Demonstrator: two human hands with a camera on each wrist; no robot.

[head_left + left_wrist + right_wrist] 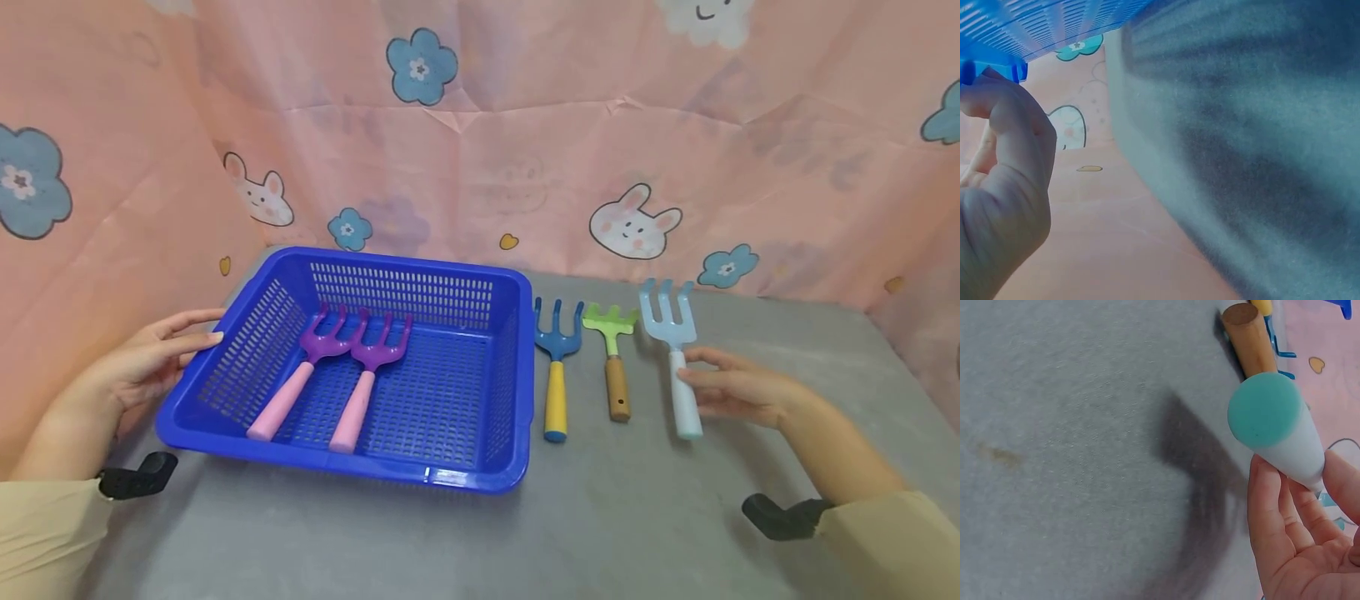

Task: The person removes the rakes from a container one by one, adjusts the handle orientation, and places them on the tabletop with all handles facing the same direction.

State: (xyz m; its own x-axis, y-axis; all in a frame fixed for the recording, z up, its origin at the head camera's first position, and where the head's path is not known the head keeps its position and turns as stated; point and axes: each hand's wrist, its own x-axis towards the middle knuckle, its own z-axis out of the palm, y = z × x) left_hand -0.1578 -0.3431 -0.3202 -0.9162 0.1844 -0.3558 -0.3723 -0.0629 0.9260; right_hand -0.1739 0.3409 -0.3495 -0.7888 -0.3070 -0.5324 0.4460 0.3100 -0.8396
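My left hand grips the left rim of a blue plastic basket, also seen from outside in the left wrist view. In the basket lie two purple hand forks with pink handles, one on the left and another beside it. With thumb and fingers, my right hand pinches the pale-blue handle of a light-blue hand fork, tines pointing away. The right wrist view shows the handle's green end seemingly raised over the table.
Between basket and right hand lie a blue hand fork with a yellow handle and a small green rake with a wooden handle. A pink patterned cloth stands behind the grey table.
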